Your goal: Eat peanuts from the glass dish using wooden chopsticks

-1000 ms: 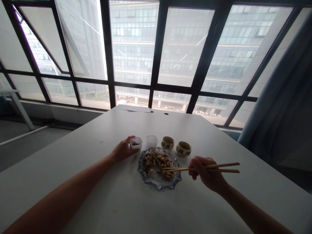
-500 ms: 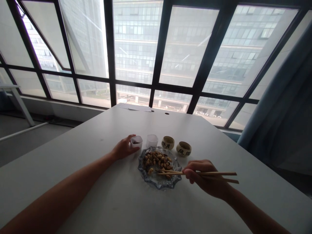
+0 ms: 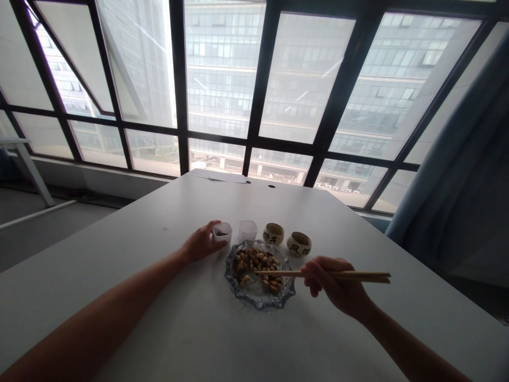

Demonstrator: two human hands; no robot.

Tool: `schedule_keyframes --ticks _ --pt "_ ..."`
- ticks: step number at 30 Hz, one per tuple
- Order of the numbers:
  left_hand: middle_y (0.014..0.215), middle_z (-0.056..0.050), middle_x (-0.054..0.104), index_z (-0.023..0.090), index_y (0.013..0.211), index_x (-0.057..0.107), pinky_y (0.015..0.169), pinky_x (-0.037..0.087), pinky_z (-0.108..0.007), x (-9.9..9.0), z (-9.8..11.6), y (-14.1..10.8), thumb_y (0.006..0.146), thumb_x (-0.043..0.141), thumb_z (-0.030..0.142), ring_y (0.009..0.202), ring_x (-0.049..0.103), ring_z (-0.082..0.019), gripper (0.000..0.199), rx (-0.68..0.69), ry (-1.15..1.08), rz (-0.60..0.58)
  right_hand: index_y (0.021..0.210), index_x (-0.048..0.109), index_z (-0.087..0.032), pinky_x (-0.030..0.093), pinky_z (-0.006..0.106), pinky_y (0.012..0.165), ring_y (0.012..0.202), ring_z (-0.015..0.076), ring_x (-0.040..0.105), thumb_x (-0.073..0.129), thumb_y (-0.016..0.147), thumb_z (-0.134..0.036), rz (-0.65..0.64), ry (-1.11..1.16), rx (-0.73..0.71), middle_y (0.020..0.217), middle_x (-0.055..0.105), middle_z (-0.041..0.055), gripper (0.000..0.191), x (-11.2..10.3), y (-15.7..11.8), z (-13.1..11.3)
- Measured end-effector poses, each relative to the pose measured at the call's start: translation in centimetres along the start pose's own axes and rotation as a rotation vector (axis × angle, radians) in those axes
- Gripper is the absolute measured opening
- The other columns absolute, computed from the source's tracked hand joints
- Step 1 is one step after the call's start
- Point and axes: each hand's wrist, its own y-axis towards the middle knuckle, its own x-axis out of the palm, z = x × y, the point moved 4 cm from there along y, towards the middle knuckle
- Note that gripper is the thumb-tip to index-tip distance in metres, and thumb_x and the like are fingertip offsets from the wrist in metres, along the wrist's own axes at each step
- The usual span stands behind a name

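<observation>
My left hand (image 3: 202, 243) is wrapped round a small white plastic cup (image 3: 223, 239) with some dark bits inside. In my right hand (image 3: 334, 280) are wooden chopsticks (image 3: 292, 273), lying nearly level with their tips close together over a glass dish (image 3: 260, 303). At those tips there seems to be a small seed, too small to make out. The scalloped dish holds a mix of nuts and dark seeds (image 3: 260, 259), heaped toward its far side.
A second white cup (image 3: 248, 230) stands beside the held one. Right of it are two cream ceramic cups (image 3: 273, 234) (image 3: 299, 244) with dark characters. Papers (image 3: 222, 175) lie at the far end of the white table (image 3: 191, 329). A blue curtain (image 3: 449, 143) hangs at right.
The chopsticks have lifted slightly and their tips have closed together, and my right hand has risen a little with them. My left hand keeps its hold on the white cup.
</observation>
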Motion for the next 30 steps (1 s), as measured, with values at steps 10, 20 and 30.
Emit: schedule_keyframes --ticks 10,20,30 --pt "0.085 -0.006 0.071 0.017 0.130 0.053 0.074 0.054 -0.033 0.0 0.1 0.1 0.076 0.069 0.049 0.079 0.068 -0.023 0.065 -0.004 -0.017 0.011 0.067 0.072 -0.014 0.047 0.021 0.033 0.041 0.0123 0.056 0.084 0.065 -0.057 0.475 0.440 0.321 0.049 0.063 0.0037 0.045 -2.2 0.9 5.5" --pt "0.086 -0.005 0.071 0.018 0.130 0.052 0.075 0.054 -0.033 0.1 -0.1 0.0 0.077 0.068 0.049 0.080 0.069 -0.023 0.064 0.002 0.003 0.006 0.068 0.073 -0.017 0.051 0.026 0.039 0.040 0.0147 0.060 0.071 0.084 -0.051 0.407 -0.074 -0.053 0.052 0.067 0.0046 0.038 -2.6 0.1 2.1" --pt "0.107 -0.010 0.071 0.021 0.126 0.050 0.081 0.056 -0.038 0.1 -0.2 0.1 0.073 0.072 0.042 0.093 0.069 -0.025 0.060 0.045 -0.017 0.104 0.069 0.072 -0.019 0.054 0.027 0.045 0.045 0.0157 0.063 0.061 0.093 -0.042 0.201 -0.288 -0.250 0.055 0.069 0.0042 0.034 -1.7 -0.5 0.7"
